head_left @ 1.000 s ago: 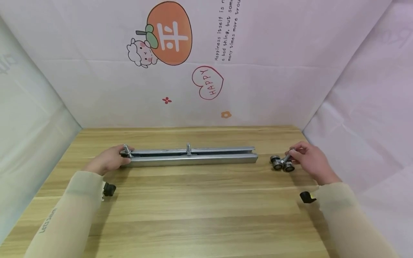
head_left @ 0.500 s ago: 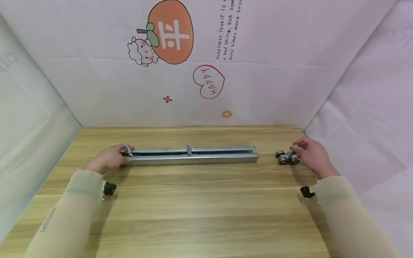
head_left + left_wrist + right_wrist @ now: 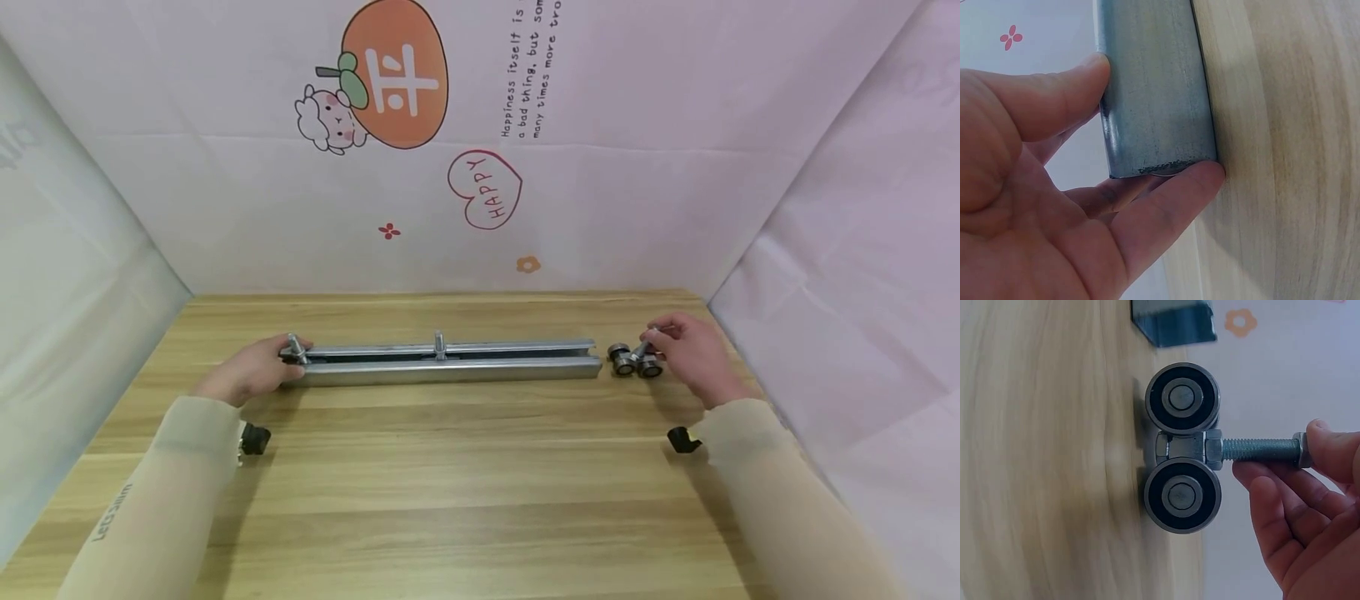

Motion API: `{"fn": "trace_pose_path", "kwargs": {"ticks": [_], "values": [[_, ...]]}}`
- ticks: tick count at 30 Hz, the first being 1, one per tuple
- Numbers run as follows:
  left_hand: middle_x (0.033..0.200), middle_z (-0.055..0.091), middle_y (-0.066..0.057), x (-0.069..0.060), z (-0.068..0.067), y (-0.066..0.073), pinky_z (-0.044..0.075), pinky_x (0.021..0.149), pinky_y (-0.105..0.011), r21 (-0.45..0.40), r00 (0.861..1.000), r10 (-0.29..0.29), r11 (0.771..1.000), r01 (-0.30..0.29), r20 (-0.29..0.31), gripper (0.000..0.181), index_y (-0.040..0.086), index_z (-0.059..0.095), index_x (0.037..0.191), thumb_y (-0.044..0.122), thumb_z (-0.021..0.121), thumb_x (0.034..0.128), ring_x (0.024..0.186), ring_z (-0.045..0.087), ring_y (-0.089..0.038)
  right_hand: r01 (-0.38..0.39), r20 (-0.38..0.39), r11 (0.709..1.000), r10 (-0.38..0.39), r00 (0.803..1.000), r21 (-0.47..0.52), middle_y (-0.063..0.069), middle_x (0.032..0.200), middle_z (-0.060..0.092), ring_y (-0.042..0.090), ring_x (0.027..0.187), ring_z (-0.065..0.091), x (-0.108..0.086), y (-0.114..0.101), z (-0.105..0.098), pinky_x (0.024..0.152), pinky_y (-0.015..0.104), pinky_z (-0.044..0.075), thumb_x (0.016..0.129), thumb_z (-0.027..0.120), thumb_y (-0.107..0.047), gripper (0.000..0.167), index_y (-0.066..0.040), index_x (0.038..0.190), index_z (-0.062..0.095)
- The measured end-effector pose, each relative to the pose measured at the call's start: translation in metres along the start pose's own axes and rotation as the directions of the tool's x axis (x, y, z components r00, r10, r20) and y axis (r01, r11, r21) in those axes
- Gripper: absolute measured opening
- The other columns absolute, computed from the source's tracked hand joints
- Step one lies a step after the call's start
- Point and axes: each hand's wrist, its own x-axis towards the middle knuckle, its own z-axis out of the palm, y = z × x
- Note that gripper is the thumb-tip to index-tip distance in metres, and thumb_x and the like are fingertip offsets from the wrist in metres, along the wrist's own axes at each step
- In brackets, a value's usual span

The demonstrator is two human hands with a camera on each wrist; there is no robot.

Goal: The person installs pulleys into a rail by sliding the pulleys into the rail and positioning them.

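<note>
A grey metal channel rail (image 3: 465, 372) lies lengthwise on the table with its slot facing up. One bolt (image 3: 440, 345) sticks up from the slot near the middle, another bolt (image 3: 297, 348) at the left end. My left hand (image 3: 255, 368) grips that left end; in the left wrist view its thumb lies along one edge and fingertips touch the end. My right hand (image 3: 693, 354) pinches the threaded bolt (image 3: 1263, 449) of a roller trolley (image 3: 1182, 447). The trolley's wheels point down, just right of the rail's open right end (image 3: 1175, 325), apart from it.
The wood-grain table (image 3: 465, 500) extends toward me in front of the rail. White printed cloth walls (image 3: 600, 208) stand behind it and at both sides. A small black device (image 3: 255, 439) is worn at each wrist.
My right hand first moved the roller trolley slightly right and away from me, then back left, closer to the rail's end. The left hand and the rail have stayed put.
</note>
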Motion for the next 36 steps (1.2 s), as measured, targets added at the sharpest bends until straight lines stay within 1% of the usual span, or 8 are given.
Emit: {"fn": "trace_pose_path", "kwargs": {"ticks": [6,10,15,19,25,28,31,36], "values": [[0.147,0.033,-0.037,0.000,0.000,0.000,0.025,0.104,-0.068,-0.002,1.000,-0.011,1.000,0.011,0.002,0.054,-0.002,0.042,0.148,0.011,0.061,0.0986,0.135,0.027,-0.055,0.012,0.007,1.000,-0.012,1.000,0.002,0.016,0.112,0.068,0.033,0.091,0.065,0.004,-0.012,0.013,0.068,0.037,0.053,0.103,0.058,-0.028,0.029,-0.004,0.120,0.062],[0.148,0.033,-0.036,0.000,0.001,0.001,0.025,0.104,-0.069,0.002,1.000,-0.014,1.000,0.014,0.001,0.053,-0.001,0.043,0.147,0.011,0.061,0.0986,0.135,0.027,-0.055,-0.001,0.010,1.000,0.001,1.000,0.013,0.016,0.114,0.067,0.031,0.096,0.065,0.004,-0.019,0.017,0.073,0.037,0.053,0.102,0.060,-0.028,0.029,-0.005,0.119,0.062],[0.148,0.032,-0.037,0.001,0.001,0.000,0.026,0.104,-0.068,-0.003,1.000,-0.012,1.000,0.012,0.005,0.054,-0.001,0.043,0.147,0.011,0.061,0.0986,0.135,0.026,-0.055,0.002,0.015,1.000,-0.003,1.000,0.020,0.015,0.114,0.067,0.031,0.095,0.065,0.003,-0.023,0.021,0.074,0.038,0.053,0.102,0.060,-0.029,0.029,-0.005,0.119,0.062],[0.148,0.032,-0.036,0.001,0.000,0.000,0.026,0.104,-0.068,-0.004,1.000,-0.017,1.000,0.017,0.006,0.054,-0.002,0.042,0.148,0.010,0.061,0.0989,0.135,0.027,-0.055,0.008,0.020,0.999,-0.009,1.000,0.052,0.014,0.115,0.066,0.032,0.095,0.066,0.002,-0.023,0.025,0.075,0.037,0.054,0.102,0.061,-0.029,0.029,-0.005,0.118,0.062],[0.148,0.032,-0.037,0.000,0.000,0.001,0.026,0.104,-0.068,-0.008,1.000,-0.018,1.000,0.018,0.006,0.054,-0.002,0.042,0.148,0.010,0.061,0.0986,0.135,0.026,-0.055,0.000,0.030,0.995,-0.003,1.000,0.100,0.014,0.114,0.066,0.032,0.095,0.066,0.005,-0.024,0.032,0.079,0.044,0.056,0.101,0.062,-0.029,0.029,-0.006,0.118,0.062],[0.149,0.031,-0.037,-0.001,0.000,0.001,0.025,0.104,-0.068,-0.013,1.000,-0.021,1.000,0.022,0.010,0.054,-0.001,0.042,0.148,0.010,0.061,0.0989,0.136,0.025,-0.055,-0.002,0.044,0.994,-0.003,0.999,0.114,0.014,0.113,0.066,0.032,0.094,0.067,0.005,-0.028,0.034,0.079,0.046,0.055,0.101,0.062,-0.030,0.030,-0.006,0.119,0.063],[0.150,0.028,-0.036,-0.001,0.001,0.002,0.024,0.104,-0.069,-0.021,1.000,-0.024,0.999,0.024,0.017,0.054,-0.001,0.041,0.149,0.010,0.060,0.0993,0.137,0.023,-0.055,0.005,0.051,0.995,-0.011,0.999,0.098,0.014,0.114,0.066,0.031,0.096,0.064,0.004,-0.033,0.036,0.079,0.045,0.054,0.100,0.063,-0.032,0.031,-0.007,0.119,0.065],[0.150,0.028,-0.037,-0.002,0.001,0.001,0.025,0.103,-0.069,-0.019,1.000,-0.021,1.000,0.021,0.019,0.054,0.000,0.040,0.149,0.011,0.059,0.0996,0.136,0.024,-0.056,0.042,0.056,0.999,-0.043,0.997,0.007,0.011,0.115,0.066,0.029,0.103,0.058,0.005,-0.041,0.038,0.082,0.043,0.048,0.100,0.062,-0.036,0.033,-0.010,0.118,0.069]]}}
